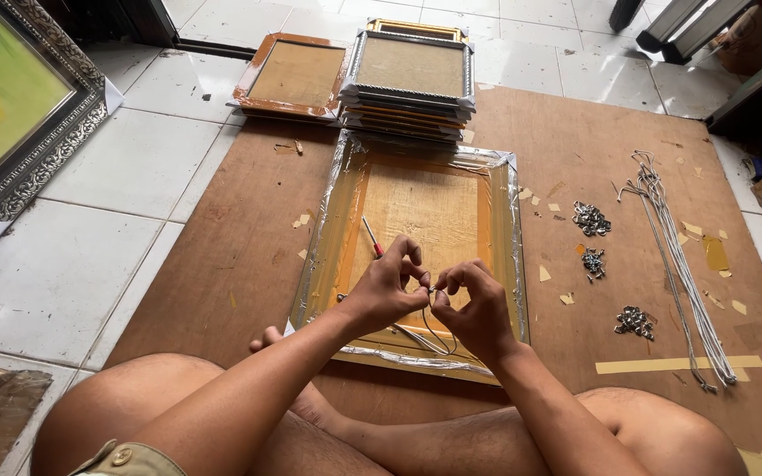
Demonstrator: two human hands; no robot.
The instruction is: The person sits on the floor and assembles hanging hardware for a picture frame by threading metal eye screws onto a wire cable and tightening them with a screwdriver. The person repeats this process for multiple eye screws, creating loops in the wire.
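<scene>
Pinching a thin wire (pixel 429 333), seemingly, left hand (pixel 387 286) meets right hand (pixel 476 307) over frame (pixel 416 211).

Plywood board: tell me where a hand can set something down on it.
The plywood board is mostly bare left of the wrapped frame, apart from a few tape scraps. Another bare patch lies upper right, between the frame stack and the white cords. It is crowded between frame and cords, where metal hook piles sit.
</scene>
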